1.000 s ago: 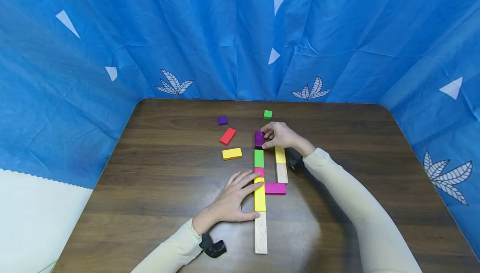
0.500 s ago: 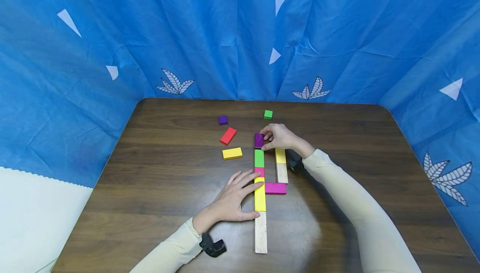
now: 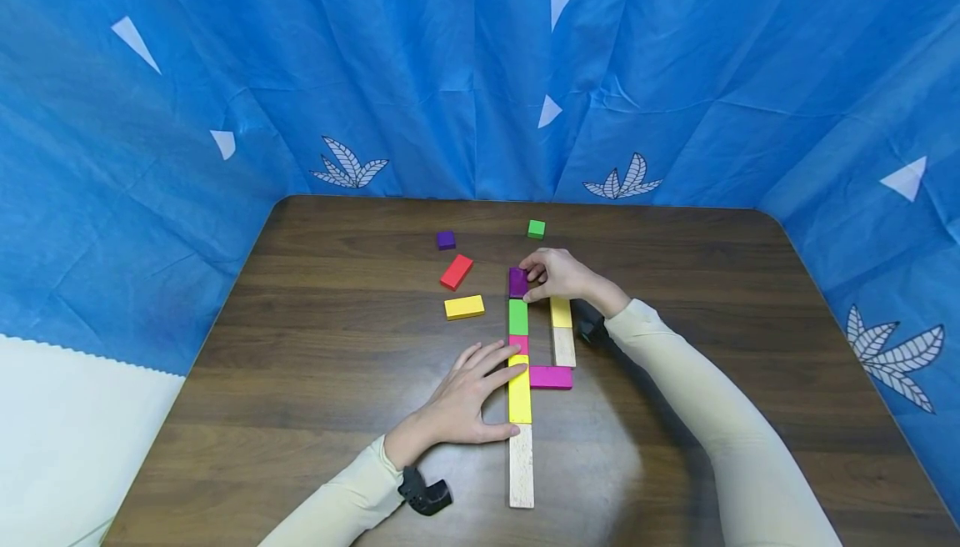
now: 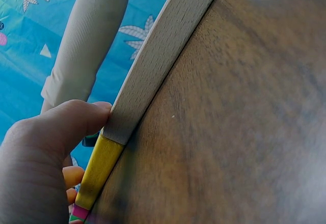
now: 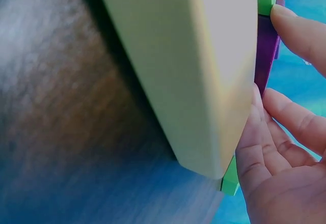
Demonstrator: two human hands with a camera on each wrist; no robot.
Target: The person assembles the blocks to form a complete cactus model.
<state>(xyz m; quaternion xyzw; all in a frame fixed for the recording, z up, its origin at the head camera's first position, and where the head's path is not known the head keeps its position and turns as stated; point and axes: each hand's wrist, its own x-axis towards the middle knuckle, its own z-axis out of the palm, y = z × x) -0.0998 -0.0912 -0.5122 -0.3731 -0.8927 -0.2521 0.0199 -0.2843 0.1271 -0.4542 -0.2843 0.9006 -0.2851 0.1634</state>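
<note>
A straight row of wooden blocks runs up the table: a plain wood block (image 3: 521, 465), a yellow block (image 3: 519, 403), a small pink block (image 3: 518, 344), a green block (image 3: 517, 318) and a purple block (image 3: 517, 283). My left hand (image 3: 463, 401) rests along the row's left side, fingers spread over the pink and yellow blocks. Its thumb touches the plain block (image 4: 158, 66) in the left wrist view. My right hand (image 3: 562, 274) pinches the purple block (image 5: 266, 51), thumb at the near end, fingers at the far end. The purple block abuts the green one.
Right of the row lie a magenta block (image 3: 551, 378), a pale block (image 3: 564, 348) and a yellow block (image 3: 560, 312), partly under the right hand. Loose beyond are a yellow block (image 3: 464, 308), red block (image 3: 456, 272), dark purple block (image 3: 446, 240) and small green block (image 3: 536, 229).
The right hand has drawn the purple block slightly toward the near side, up to the green block, then held still. The left hand has not moved.
</note>
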